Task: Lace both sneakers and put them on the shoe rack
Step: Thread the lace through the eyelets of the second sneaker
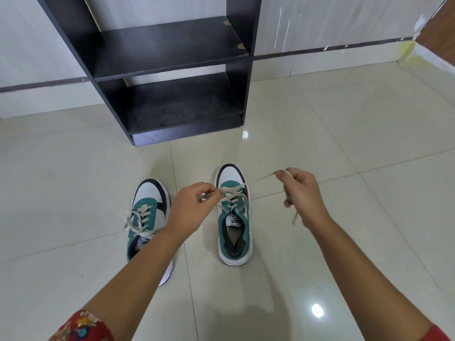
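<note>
You're abt halfway: left sneaker looks laced w/ loose ends, right sneaker only partly laced, top eyelets open. Your left hand pinches 1 lace end over it; right hand pulls the other end out sideways. Both on floor, shoe rack ahead holds 0 shoes. Tongue labels too blurry to read.

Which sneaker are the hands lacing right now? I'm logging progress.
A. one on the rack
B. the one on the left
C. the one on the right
C: the left hand and right hand pull lace ends from the right sneaker.
</note>
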A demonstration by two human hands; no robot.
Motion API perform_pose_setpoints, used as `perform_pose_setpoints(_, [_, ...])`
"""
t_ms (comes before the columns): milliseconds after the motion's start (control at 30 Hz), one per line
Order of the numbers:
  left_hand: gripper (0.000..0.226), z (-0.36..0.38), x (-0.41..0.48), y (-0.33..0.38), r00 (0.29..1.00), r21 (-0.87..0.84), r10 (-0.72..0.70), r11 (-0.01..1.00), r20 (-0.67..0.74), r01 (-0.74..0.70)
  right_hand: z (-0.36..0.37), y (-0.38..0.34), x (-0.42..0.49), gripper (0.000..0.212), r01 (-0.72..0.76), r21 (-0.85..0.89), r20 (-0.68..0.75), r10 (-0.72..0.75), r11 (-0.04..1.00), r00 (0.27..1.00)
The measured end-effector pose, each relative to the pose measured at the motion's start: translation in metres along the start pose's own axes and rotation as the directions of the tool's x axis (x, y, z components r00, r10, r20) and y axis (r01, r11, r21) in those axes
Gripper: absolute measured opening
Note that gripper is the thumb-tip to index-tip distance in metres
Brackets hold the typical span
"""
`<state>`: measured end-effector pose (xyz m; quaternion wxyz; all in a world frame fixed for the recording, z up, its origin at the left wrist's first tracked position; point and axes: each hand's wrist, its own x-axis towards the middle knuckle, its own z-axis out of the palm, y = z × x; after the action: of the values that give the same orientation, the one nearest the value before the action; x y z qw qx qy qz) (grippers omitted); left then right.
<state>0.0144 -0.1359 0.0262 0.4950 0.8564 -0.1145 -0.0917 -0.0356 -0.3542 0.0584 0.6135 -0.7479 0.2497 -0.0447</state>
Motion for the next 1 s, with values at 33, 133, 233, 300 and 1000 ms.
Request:
perform_pose_setpoints(33, [0.020, 0.000, -0.001, -0.001, 1.000, 0.030, 0.017, 0.999, 0.007, -0.017, -0.004, 0.008, 0.004, 0.045, 0.010, -0.144, 0.000, -0.010, 0.990, 1.000])
perform_pose_setpoints(133, [0.024, -0.003, -0.001, -0.007, 0.998, 0.190, 0.066, 0.980, -0.006, -0.063, -0.010, 0.041, 0.014, 0.051, -0.051, -0.375, 0.036, 0.070, 0.925, 0.997])
perform_pose_setpoints(233, [0.038, -0.013, 0.002, -0.018, 0.991, 0.536, 0.129, 0.839, -0.030, -0.093, -0.020, 0.074, 0.020, 0.048, -0.276, -0.224, -0.002, 0.283, 0.935, 0.959])
perform_pose_setpoints(300, [0.046, -0.021, 0.005, -0.031, 0.999, 0.681, -0.031, 0.732, 0.006, 0.018, -0.024, 0.091, 0.021, 0.039, -0.308, -0.309, -0.056, 0.306, 0.900, 0.950])
perform_pose_setpoints(1000, [0.020, 0.027, 0.003, -0.048, 0.988, 0.625, -0.034, 0.778, 0.149, -0.068, 0.026, 0.072, -0.002, 0.010, 0.107, -0.629, 0.115, -0.043, 0.770, 0.992])
